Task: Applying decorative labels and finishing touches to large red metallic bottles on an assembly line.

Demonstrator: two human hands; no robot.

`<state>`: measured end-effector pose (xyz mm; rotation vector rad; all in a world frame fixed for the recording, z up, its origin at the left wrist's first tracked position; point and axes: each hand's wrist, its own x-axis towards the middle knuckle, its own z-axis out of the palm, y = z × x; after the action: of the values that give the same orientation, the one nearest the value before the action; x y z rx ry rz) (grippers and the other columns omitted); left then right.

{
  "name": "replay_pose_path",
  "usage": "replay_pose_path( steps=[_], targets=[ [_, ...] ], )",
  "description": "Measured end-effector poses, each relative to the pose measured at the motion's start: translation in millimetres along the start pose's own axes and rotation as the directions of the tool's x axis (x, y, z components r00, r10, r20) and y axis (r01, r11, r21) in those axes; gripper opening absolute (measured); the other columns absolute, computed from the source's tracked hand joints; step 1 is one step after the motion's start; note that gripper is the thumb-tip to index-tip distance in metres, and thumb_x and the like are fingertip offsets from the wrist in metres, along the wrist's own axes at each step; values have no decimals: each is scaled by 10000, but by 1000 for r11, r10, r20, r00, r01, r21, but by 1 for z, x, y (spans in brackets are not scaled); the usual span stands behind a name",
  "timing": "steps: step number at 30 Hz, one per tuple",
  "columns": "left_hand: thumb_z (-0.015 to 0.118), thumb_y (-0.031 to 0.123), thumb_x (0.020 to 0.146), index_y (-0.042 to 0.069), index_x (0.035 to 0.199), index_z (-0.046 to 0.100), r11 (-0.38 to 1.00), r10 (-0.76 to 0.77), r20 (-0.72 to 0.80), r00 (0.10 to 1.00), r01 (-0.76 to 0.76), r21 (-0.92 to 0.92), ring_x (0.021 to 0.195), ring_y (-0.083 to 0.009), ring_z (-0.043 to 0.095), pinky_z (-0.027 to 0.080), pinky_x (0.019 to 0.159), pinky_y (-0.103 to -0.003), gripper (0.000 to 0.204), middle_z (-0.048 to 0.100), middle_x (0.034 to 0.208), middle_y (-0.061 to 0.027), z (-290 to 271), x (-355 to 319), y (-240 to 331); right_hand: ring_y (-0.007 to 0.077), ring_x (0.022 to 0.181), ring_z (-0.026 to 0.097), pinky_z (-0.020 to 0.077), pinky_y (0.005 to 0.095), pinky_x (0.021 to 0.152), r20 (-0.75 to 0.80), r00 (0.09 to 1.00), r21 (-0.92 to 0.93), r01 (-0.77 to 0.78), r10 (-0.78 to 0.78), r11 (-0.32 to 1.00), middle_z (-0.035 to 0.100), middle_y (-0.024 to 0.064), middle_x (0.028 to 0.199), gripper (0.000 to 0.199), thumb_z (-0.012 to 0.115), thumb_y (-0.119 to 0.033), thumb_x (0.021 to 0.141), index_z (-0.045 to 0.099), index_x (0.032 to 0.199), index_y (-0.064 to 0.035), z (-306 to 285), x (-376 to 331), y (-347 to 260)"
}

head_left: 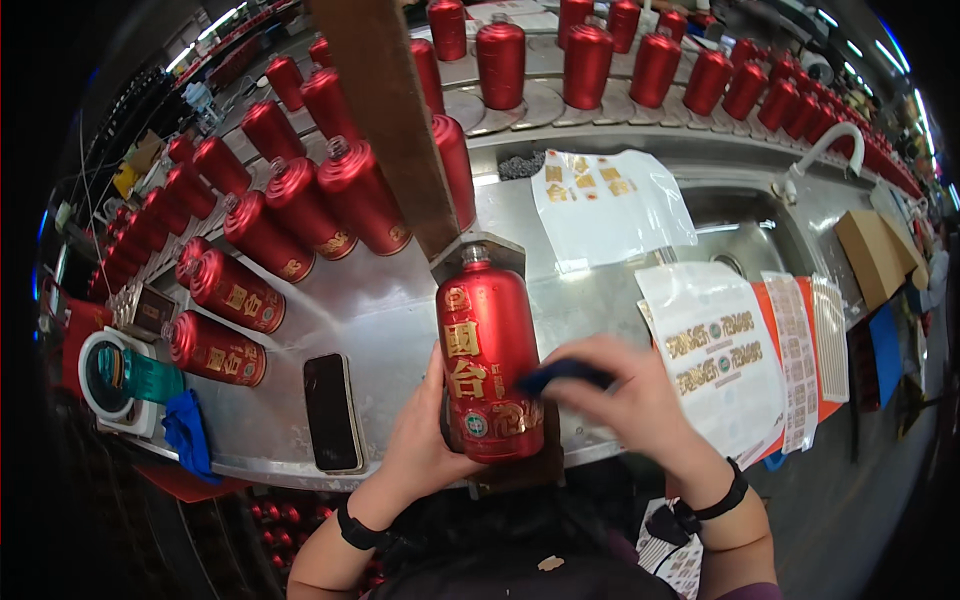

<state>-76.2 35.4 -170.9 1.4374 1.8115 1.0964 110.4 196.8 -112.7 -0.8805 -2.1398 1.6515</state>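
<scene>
A red bottle (492, 350) with gold characters and a small green round emblem stands before me, its neck close to a brown upright post. My left hand (425, 425) is closed round its lower left side, with some fingers hidden behind it. In my right hand (630, 395), slightly blurred, is a dark blue flat piece (568, 374); its exact kind does not show. The tip of this piece meets the bottle's right front, beside the small gold lettering.
The brown post (395, 120) rises beyond the bottle. Several red bottles (365, 195) stand at left, and more line the far conveyor (545, 105). A phone (333, 412) lies left. Decal sheets (715, 350) lie right, near a sink (740, 235) with a white faucet (825, 150).
</scene>
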Motion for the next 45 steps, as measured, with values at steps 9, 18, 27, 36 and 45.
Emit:
replay_pose_path(
  steps=[9, 18, 27, 36, 45],
  targets=[
    [918, 257, 621, -72, 1525, 257, 936, 136, -59, 989, -109, 335, 1230, -473, 530, 447, 1030, -509, 1167, 467, 1419, -316, -15, -12, 23, 135, 915, 568, 520, 269, 762, 428, 594, -465, 791, -681, 397, 634, -37, 1028, 459, 736, -116, 654, 775, 1098, -229, 33, -51, -1],
    [919, 286, 643, -37, 1556, 218, 995, -101, 6, 995, 102, -20, 1283, -479, 502, 474, 1007, -489, 1196, 387, 1503, -308, -7, -12, 1, 205, 702, 554, 423, 324, 608, -133, 937, -430, 240, -324, 870, 610, 38, 783, 331, 851, -43, 690, 754, 1006, -59, 11, -32, -34],
    [920, 322, 655, -47, 1566, 180, 956, 192, -62, 980, -172, 237, 1263, -469, 505, 456, 1040, -468, 1230, 301, 1541, -331, -19, -14, 11, 153, 776, 581, 448, 254, 693, -298, 952, -167, 15, -65, 986, 618, 74, 876, 234, 785, 18, 780, 712, 1002, 19, 9, -45, -17],
    [819, 498, 798, -77, 1566, 72, 976, -82, -62, 995, 67, -209, 1143, -443, 581, 486, 964, -450, 1216, 484, 1298, -327, -5, -1, 3, 124, 781, 558, 441, 237, 682, -333, 942, -142, -10, -38, 990, 587, 60, 897, 203, 751, 30, 815, 687, 1008, 38, 13, -48, -18],
    [770, 373, 890, -68, 1574, 114, 915, -59, -74, 995, 25, -404, 1210, -348, 554, 435, 1032, -408, 1045, 500, 1327, -266, -2, -5, -10, 113, 823, 554, 449, 229, 734, -319, 948, -72, -31, 6, 997, 590, 53, 923, 202, 740, 36, 835, 688, 1030, 39, 16, -52, -11]
  ],
)
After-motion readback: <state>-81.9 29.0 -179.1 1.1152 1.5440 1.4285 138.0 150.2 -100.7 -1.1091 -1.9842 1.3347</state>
